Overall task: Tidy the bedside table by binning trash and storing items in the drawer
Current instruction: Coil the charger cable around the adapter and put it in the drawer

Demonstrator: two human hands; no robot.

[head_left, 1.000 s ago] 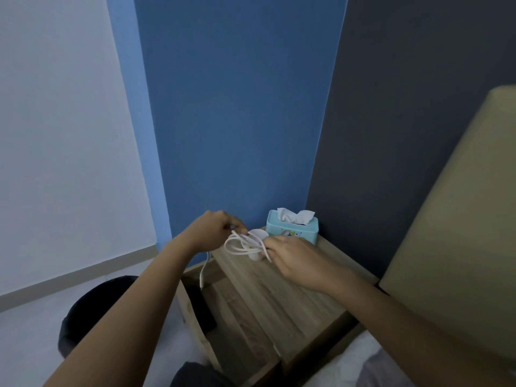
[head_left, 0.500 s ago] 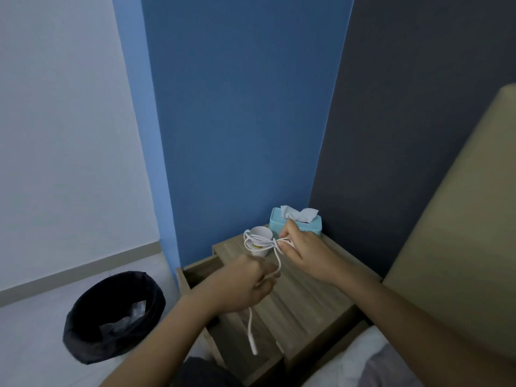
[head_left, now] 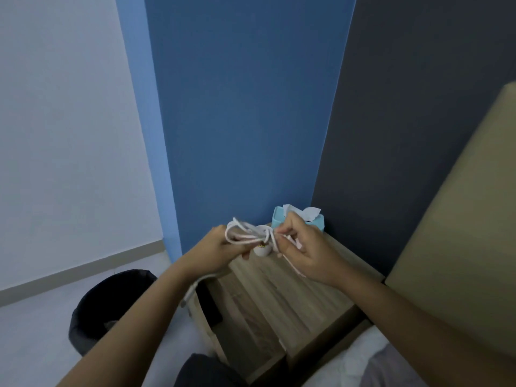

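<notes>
A thin white cable [head_left: 250, 232], bunched in loose loops and perhaps knotted midway, is held above the bedside table [head_left: 282, 298]; left hand [head_left: 219, 248] grips the loops, right hand [head_left: 305, 247] pinches the strand.

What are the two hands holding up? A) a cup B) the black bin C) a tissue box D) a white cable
D: the left hand and the right hand both pinch the looped white cable above the bedside table.
</notes>
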